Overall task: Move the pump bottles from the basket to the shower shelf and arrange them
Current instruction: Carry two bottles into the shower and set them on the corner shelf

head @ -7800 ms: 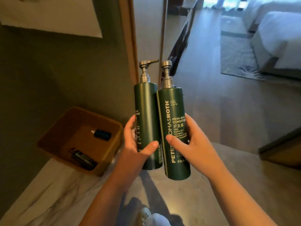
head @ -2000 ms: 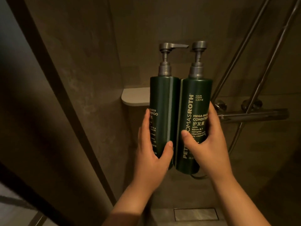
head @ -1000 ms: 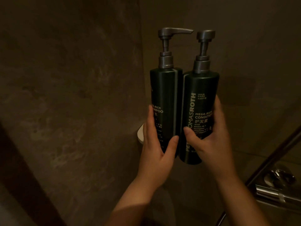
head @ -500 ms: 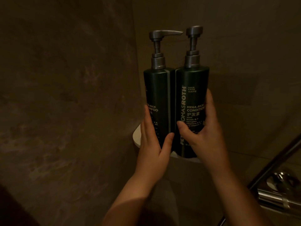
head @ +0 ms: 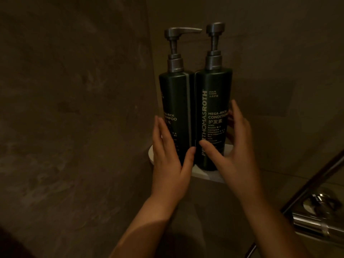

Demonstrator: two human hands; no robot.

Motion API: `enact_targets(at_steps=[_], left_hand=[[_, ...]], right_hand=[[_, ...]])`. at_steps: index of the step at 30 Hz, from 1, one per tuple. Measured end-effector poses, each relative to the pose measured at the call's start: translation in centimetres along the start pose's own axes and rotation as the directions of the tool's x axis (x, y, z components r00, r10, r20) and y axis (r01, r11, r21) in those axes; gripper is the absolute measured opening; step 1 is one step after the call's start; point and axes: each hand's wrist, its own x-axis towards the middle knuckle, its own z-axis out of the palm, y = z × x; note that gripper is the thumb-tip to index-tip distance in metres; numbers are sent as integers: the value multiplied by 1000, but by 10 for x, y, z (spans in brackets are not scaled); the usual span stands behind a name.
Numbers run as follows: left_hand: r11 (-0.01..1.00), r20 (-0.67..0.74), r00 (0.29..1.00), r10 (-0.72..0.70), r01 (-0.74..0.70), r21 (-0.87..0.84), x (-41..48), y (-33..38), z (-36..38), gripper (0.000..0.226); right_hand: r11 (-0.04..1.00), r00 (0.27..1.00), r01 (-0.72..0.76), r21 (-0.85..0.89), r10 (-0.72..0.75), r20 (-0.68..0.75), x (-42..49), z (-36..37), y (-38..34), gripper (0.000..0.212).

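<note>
Two dark green pump bottles stand upright side by side, touching, on a small white corner shelf [head: 206, 175]. The shampoo bottle [head: 175, 101] is on the left with its spout pointing right. The conditioner bottle [head: 214, 86] is on the right. My left hand [head: 167, 164] lies along the shampoo bottle's left side with straight fingers, its thumb at the front. My right hand [head: 236, 155] is spread around the conditioner bottle's lower right, fingers loose and thumb tip on the label. The bottles' bases are partly hidden by my hands.
Dark stone shower walls meet in the corner just behind the shelf. A chrome mixer valve [head: 320, 218] sits low at the right, and a slanted metal rail [head: 312, 183] runs above it.
The bottles went from carried in the air to standing on the shelf. Both hands have loosened from a firm grip to straightened, spread fingers.
</note>
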Motion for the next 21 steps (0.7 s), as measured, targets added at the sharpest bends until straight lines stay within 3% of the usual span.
enact_targets(at_steps=[4,7,12,21], left_hand=[[958,-139,965,224,-191,216,-17,-2,1,78],[905,-121,937,327,-274,326,-26,-2,3,67],[890,-61,962,267,-222,398,-31,-1,5,67],[922,-11,987,160,-145,359,-25,-1,2,66]], right_hand=[[976,983,142,-167,-160,-95,-27,-2,4,61],[966,984,134,-222,-155,-82,-38,-1,9,53],[962,983,129,-240,-156,-98,-39,0,12,49],[951,987,128,-281,-151,-62,-33,3,7,42]])
